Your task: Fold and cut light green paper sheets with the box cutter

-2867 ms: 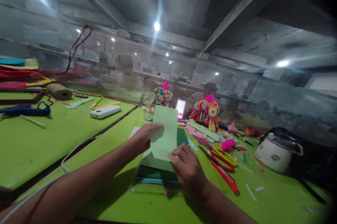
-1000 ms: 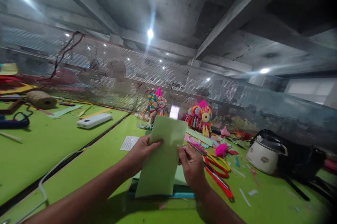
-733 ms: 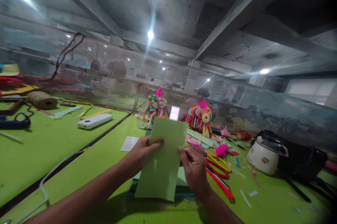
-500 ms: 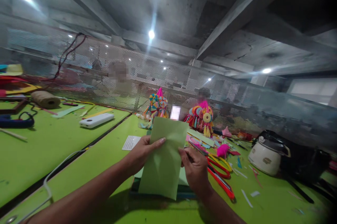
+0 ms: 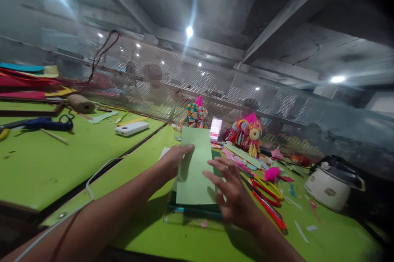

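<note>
A light green paper sheet (image 5: pixel 197 172) lies nearly flat over a shallow stack (image 5: pixel 197 212) with dark green and clear edges. My left hand (image 5: pixel 172 162) grips the sheet's left edge, thumb on top and fingers hidden beneath. At the right edge, my right hand (image 5: pixel 230 192) is open with fingers spread; its fingertips are over or against the paper, and I cannot tell whether they touch. Scissors with red and yellow handles (image 5: pixel 267 191) and a red-handled cutter (image 5: pixel 272 212) lie just right of that hand.
Paper scraps (image 5: pixel 246 156) and a pink bundle (image 5: pixel 272 174) litter the right. Tasselled ornaments (image 5: pixel 250 131) stand by the mesh screen (image 5: pixel 166 89). Leftward are a white device (image 5: pixel 131 128), twine spool (image 5: pixel 81 104), blue glue gun (image 5: pixel 49 123) and white cable (image 5: pixel 89 188). A white pot (image 5: pixel 328 190) sits far right.
The green sheet has gone from tilted up to lying lower over the stack. My right hand has released its edge and spread its fingers. The view has shifted left.
</note>
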{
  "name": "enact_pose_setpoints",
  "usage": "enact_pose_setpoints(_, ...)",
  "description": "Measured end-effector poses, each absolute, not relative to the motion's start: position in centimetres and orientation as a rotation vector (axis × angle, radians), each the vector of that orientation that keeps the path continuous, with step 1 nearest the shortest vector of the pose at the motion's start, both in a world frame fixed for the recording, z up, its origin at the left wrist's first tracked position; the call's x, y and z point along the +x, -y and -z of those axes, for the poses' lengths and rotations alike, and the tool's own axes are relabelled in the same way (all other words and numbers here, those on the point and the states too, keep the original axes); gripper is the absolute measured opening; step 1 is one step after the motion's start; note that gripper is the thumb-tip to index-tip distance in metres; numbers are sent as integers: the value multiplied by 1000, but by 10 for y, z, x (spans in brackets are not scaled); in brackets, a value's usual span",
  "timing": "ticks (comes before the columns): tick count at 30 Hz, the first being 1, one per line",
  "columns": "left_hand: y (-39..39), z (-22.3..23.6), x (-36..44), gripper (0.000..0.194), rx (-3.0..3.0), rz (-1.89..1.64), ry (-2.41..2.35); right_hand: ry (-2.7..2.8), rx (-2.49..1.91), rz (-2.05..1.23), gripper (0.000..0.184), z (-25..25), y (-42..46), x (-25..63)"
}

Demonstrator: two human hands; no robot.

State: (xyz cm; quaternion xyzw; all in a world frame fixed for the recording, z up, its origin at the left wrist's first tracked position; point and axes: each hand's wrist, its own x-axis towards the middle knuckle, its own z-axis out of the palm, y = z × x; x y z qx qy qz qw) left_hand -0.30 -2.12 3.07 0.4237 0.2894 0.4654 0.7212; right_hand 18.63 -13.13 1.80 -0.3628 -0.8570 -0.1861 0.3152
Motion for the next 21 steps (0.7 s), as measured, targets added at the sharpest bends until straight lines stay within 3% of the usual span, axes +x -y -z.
enact_pose_setpoints(8, 14, -33, -6, 10, 829, -1056, -726, 2479, -945, 354, 67, -12, 143, 168)
enact_pose_setpoints(17, 19, -37, -2, 12, 792, -1011, -762, 2251, -665, 629, 26, 2, 133, 162)
enact_pose_setpoints(21, 13, -33, -4, 12, 825, -989, -759, 2218, -628, 568, 21, 3, 132, 162)
